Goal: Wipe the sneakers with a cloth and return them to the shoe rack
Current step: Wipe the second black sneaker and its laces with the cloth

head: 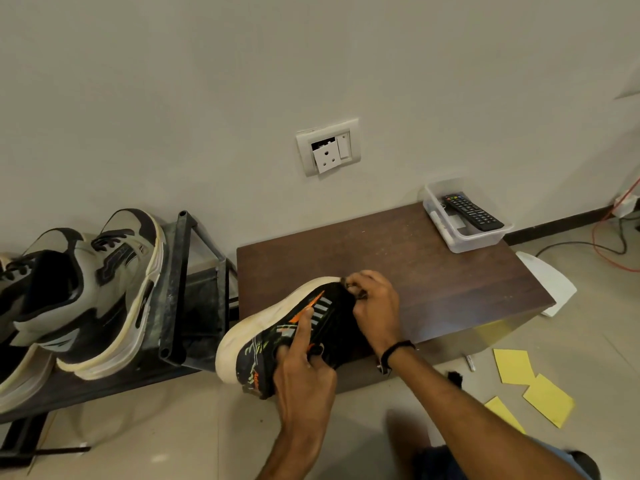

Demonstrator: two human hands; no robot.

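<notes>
A black sneaker (273, 337) with a white sole and orange marks lies tilted on its side over the front left corner of the brown table (433, 271). My left hand (304, 379) grips its heel end, index finger stretched along the side. My right hand (374, 306), a dark band on its wrist, curls over the toe end and pinches a small dark wad, apparently the cloth (360, 295), mostly hidden by the fingers. To the left stands the dark metal shoe rack (180, 289) with a pair of grey-and-black sneakers (114, 289) on its top shelf.
A clear plastic tub (460, 242) holding a remote (472, 216) sits at the table's back right corner. A wall socket (327, 147) is above the table. Yellow paper sheets (512, 367) and cables (606, 244) lie on the tiled floor to the right.
</notes>
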